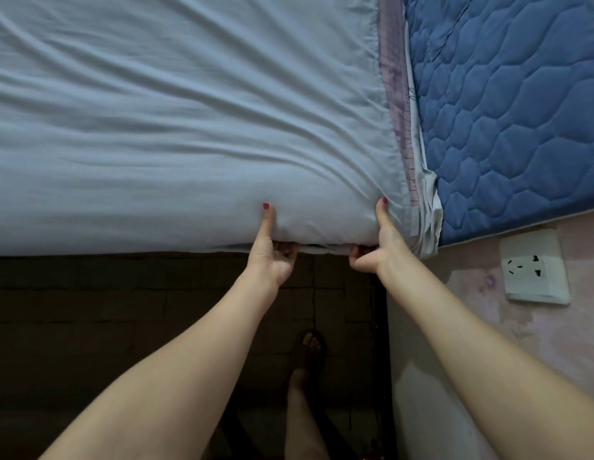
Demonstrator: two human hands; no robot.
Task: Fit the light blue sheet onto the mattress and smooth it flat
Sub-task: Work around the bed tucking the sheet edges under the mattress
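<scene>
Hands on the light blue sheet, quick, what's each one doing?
Left hand: grips the light blue cotton sheet edge, thumb on top.
Right hand: grips the same edge.

Head view looks steeply down, seemingly close, over the mattress (pixel 508 121) edge.

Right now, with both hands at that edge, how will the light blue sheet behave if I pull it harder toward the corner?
The light blue sheet is probably thin and floppy: long folds fan out from where the left hand and right hand grip it. It will likely stretch taut, not slide. The edge may slip back once released.
</scene>
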